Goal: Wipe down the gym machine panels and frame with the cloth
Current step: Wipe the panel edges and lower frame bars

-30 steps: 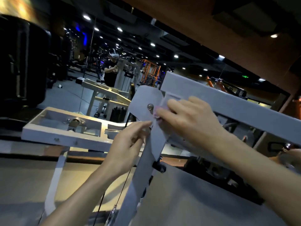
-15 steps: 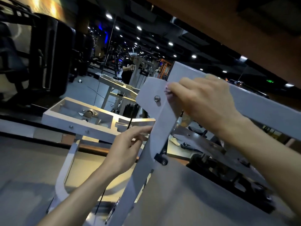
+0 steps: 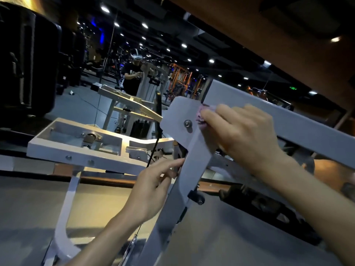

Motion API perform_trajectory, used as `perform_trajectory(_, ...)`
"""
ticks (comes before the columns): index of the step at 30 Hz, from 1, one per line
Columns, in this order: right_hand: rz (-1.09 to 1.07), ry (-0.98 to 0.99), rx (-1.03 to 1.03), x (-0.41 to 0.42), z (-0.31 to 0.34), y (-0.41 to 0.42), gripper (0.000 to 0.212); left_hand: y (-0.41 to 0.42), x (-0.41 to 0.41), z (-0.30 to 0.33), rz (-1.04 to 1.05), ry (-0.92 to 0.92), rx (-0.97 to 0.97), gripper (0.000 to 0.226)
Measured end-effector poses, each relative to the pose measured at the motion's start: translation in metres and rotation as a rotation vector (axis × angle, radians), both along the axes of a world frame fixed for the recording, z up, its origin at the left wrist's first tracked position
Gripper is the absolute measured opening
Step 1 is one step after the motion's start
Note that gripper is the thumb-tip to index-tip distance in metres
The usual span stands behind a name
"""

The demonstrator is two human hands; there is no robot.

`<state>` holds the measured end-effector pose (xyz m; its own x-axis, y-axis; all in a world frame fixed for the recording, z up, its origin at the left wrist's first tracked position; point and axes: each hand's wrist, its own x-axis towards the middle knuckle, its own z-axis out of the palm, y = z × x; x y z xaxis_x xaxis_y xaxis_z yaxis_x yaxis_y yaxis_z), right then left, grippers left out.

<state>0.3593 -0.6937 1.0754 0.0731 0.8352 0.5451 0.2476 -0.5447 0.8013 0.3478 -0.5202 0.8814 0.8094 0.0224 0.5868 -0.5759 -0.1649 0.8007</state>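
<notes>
We see the right hand (image 3: 244, 135) pressing a crumpled pink cloth (image 3: 203, 115) against the white metal bracket plate (image 3: 189, 143), beside its silver bolt (image 3: 187, 123). The left hand (image 3: 153, 189) touches the plate's lower edge with extended fingertips. Mirror behind reflects gym.

cloth (image 3: 201, 114): pale pink | frame (image 3: 192, 164): grey-white | cable (image 3: 153, 148): black

right hand (image 3: 242, 135) | slid cloth (image 3: 201, 114) up-right off bolt (image 3: 187, 123)

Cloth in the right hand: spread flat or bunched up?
Bunched. Only a crumpled pink wad of cloth shows past the fingertips of the right hand, pressed against the white bracket plate.
</notes>
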Motion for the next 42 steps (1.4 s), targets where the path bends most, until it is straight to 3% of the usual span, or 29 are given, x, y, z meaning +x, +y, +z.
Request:
perform_trajectory(4,-0.035,0.092,-0.095,-0.005,-0.046,0.005,0.017,0.001,0.001,0.001,-0.023,-0.022,0.011,0.072)
perform_trajectory(8,-0.096,0.089,-0.066,-0.005,-0.016,0.010,0.009,0.002,-0.001,0.003,-0.044,-0.014,-0.007,0.066)
perform_trajectory(12,-0.050,0.031,0.027,-0.004,-0.005,0.005,0.017,0.005,-0.001,0.002,-0.064,-0.008,-0.007,0.066)
perform_trajectory(17,-0.026,0.110,-0.173,-0.005,-0.053,-0.009,0.017,0.005,0.001,0.003,-0.075,-0.009,-0.005,0.066)
perform_trajectory(23,-0.037,-0.021,0.068,0.000,-0.007,-0.009,0.017,0.006,-0.001,0.004,-0.074,0.005,-0.011,0.068)
perform_trajectory(30,0.008,0.102,-0.042,0.001,-0.045,-0.012,0.017,0.006,0.002,0.004,-0.094,0.018,-0.013,0.072)
perform_trajectory(36,0.024,0.028,0.170,0.003,-0.009,-0.001,0.027,0.006,0.004,-0.001,-0.083,0.030,-0.008,0.069)
perform_trajectory(42,0.026,0.096,-0.033,-0.001,-0.067,-0.008,0.028,0.006,0.004,0.005,-0.066,0.023,0.015,0.071)
